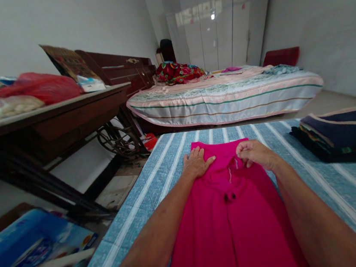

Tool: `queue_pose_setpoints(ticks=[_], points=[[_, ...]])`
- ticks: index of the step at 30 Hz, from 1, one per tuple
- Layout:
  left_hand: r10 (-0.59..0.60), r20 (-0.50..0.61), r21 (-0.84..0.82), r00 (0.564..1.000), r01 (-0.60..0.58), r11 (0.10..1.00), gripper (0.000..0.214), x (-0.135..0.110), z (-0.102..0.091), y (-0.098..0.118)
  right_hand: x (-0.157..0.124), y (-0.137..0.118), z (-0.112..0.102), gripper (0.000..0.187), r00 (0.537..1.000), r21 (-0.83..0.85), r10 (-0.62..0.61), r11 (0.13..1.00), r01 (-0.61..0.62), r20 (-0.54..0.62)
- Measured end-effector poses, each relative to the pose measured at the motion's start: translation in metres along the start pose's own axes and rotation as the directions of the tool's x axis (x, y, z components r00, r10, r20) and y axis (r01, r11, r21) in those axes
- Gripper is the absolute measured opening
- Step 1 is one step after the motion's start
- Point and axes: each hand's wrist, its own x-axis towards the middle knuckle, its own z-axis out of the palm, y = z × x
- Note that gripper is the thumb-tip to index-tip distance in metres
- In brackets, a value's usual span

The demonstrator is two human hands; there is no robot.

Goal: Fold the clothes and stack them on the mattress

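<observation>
Blue striped sheet spreads under everything near; its left edge runs off toward seven o'clock, far edge at twelve. Bed beyond it at twelve, desk at ten, apart from the sheet. Pink trousers lie front-up on the sheet, long axis twelve to six, waistband at twelve, legs running to six between the forearms. Folded dark cloths at two; striped room between them and the trousers, more at nine before the sheet's edge. Left hand flat on the waistband's left end, thumb spread from the fingers, gripping nothing. Right hand nearer the loose front flap: fingers clamped on its fabric near the waistband's right end, cloth lying toward nine from them.
</observation>
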Motion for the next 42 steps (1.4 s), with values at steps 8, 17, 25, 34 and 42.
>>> queue_pose_setpoints(ticks=[8,17,25,34,42], points=[[0.001,-0.002,0.005,1.0,-0.001,1.0,0.083,0.004,0.002,-0.003,0.013,0.012,0.004,0.018,0.996,-0.28,-0.04,0.958,0.063,0.086],[-0.009,0.021,-0.028,1.0,0.01,1.0,0.081,0.007,0.002,-0.005,0.021,0.016,0.001,0.01,0.993,-0.268,-0.111,0.958,0.097,-0.037],[-0.031,-0.226,-0.141,0.974,-0.001,0.99,0.053,-0.002,-0.015,-0.001,0.021,0.017,0.009,0.015,0.992,-0.18,-0.109,0.979,0.097,-0.056],[0.558,0.069,-0.07,0.827,-0.554,0.829,0.01,-0.065,-0.07,0.051,0.023,0.019,0.01,0.015,0.993,-0.122,-0.091,0.989,0.082,-0.072],[0.47,0.261,0.143,0.843,-0.515,0.845,0.01,-0.083,-0.091,0.066,0.02,0.013,0.011,0.014,0.999,-0.049,-0.05,0.998,0.049,-0.017]])
